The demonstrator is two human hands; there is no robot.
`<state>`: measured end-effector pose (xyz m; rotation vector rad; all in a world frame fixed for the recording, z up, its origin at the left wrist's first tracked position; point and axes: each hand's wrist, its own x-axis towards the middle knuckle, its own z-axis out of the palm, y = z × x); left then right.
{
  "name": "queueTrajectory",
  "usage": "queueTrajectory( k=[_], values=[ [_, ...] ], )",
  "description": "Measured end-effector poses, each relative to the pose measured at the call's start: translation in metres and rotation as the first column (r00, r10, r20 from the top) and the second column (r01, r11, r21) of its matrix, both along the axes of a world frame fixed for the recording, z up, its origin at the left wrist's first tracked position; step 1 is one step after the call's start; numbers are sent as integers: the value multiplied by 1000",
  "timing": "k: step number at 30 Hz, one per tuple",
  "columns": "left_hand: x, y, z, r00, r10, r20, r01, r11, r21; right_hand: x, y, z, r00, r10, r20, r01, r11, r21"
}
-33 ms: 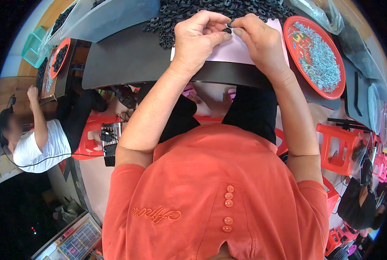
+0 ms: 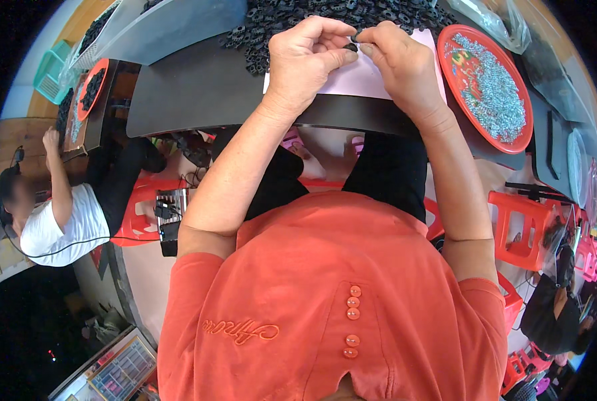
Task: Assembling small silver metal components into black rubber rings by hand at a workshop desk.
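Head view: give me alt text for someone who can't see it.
Both hands, left hand and right hand, pinch a small black part together over a pink sheet on a dark table. A pile of black parts lies just beyond, and a red tray of small silvery pieces sits to the right.

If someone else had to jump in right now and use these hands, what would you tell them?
Left hand and right hand: both pinch one small black part between the fingertips, above the pink sheet.
Pile of black parts: at the table's far edge, behind the hands.
Red tray of small silvery pieces: right of the right hand.
Done: cannot tell; no finished parts stand out.
Left: probably the big pile.
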<state>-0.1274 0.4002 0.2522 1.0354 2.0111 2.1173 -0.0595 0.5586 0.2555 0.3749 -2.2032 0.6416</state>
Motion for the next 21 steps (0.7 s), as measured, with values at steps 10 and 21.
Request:
queueTrajectory(
  k=[10,21],
  values=[
    [-5,-6,8,905,-205,372,93,950,297,1,-9,7,996,88,-34,-88,996,11],
    [-4,-1,5,908,-246,339,176,959,223,-7,-9,10,951,-21,-308,90,974,210]
  ],
)
